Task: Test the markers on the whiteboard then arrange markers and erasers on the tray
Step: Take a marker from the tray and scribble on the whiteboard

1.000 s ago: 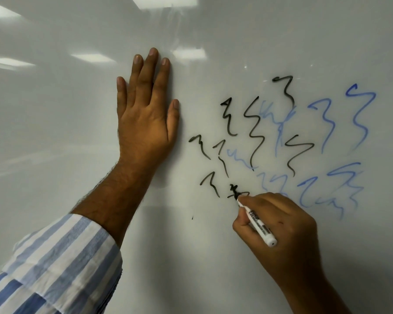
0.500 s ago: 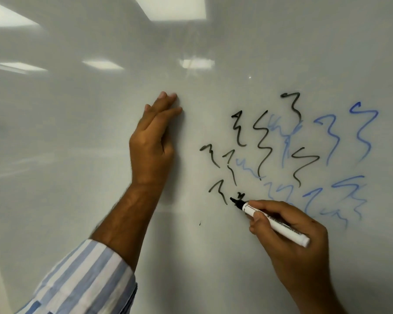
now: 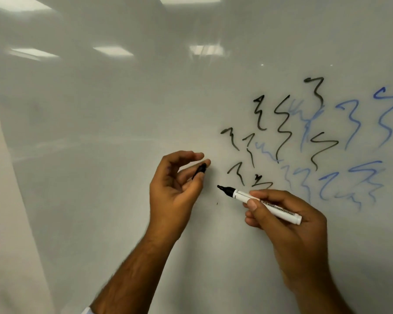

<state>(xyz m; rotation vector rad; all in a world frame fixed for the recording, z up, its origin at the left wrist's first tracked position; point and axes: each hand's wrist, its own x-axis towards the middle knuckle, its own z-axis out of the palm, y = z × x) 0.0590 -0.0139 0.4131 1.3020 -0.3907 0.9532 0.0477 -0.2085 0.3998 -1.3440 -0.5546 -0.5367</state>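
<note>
The whiteboard point(image 3: 123, 109) fills the view and carries black squiggles point(image 3: 281, 123) with blue squiggles point(image 3: 354, 123) to their right. My right hand point(image 3: 288, 225) grips a white marker point(image 3: 266, 203) with a black tip; the tip points left and is off the board, just left of the lowest black squiggle. My left hand point(image 3: 175, 191) is off the board, to the left of the tip, its fingers curled round a small black cap point(image 3: 200, 170) pinched between thumb and fingertips. The tray and erasers are out of view.
The board's left edge point(image 3: 7, 177) runs down the left side, with a pale wall beyond it. Ceiling lights reflect in the upper board. The board's left and lower parts carry no marks.
My left hand came off the board, dropped lower and now shows the black cap between its fingers. My right hand lifted the marker tip off the board and turned the marker more level.
</note>
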